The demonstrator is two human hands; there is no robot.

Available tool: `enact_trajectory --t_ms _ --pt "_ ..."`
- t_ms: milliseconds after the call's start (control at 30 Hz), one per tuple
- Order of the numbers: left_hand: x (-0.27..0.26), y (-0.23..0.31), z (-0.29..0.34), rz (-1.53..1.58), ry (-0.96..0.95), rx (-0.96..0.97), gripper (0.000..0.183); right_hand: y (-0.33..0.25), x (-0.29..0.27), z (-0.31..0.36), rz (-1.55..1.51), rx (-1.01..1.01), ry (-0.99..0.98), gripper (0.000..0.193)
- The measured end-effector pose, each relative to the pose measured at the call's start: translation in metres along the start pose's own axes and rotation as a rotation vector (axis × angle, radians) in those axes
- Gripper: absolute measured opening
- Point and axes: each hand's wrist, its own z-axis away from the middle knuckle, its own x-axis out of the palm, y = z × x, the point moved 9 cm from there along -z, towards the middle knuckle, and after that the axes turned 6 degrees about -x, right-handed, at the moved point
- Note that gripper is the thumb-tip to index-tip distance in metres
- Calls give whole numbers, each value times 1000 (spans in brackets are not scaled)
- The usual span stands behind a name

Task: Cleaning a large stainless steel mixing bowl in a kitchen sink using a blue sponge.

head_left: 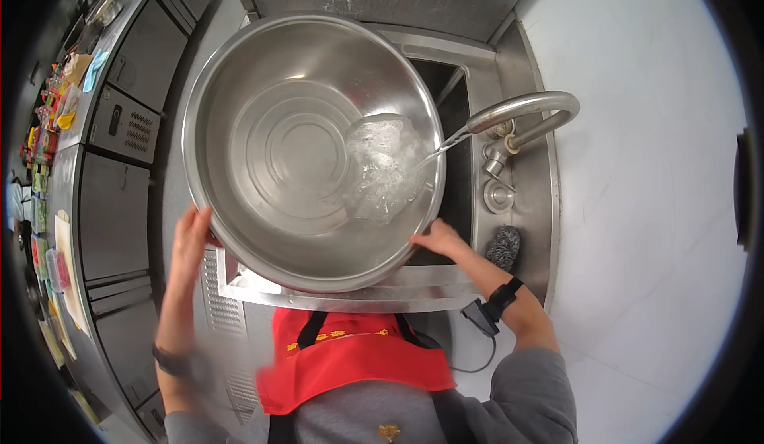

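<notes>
A large steel basin (278,149) sits over the sink, its left side jutting past the sink's edge. Water (386,165) runs from the curved faucet (525,110) into the basin's right side and spreads across the bottom there. My left hand (189,241) grips the basin's rim at the lower left, the fingers partly hidden beneath it. At the lower right, my right hand (439,239) holds the same rim, thumb on top and the other fingers mostly out of sight.
Right of the basin, the sink (487,54) has a dark grey scrubber (503,247) on its ledge, below the faucet base. A white wall (637,205) bounds the right. Along the left runs a steel counter (72,153) crowded with packages and containers.
</notes>
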Motion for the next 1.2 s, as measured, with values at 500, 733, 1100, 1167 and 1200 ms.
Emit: enact_trajectory --t_ms 500,733,1100,1167,1200 --pt "89 -54 63 325 -63 -57 42 17 36 11 -578 134 -111 64" --pt "19 1 -7 94 83 27 31 64 -33 -54 -143 115 398 69" --pt "45 -7 20 122 -34 -12 34 63 -40 -46 -319 176 513 52" --pt "47 -12 21 248 49 11 31 65 -32 -41 -393 246 512 56" --pt "45 -8 18 255 48 14 31 62 -33 -35 -388 245 517 56"
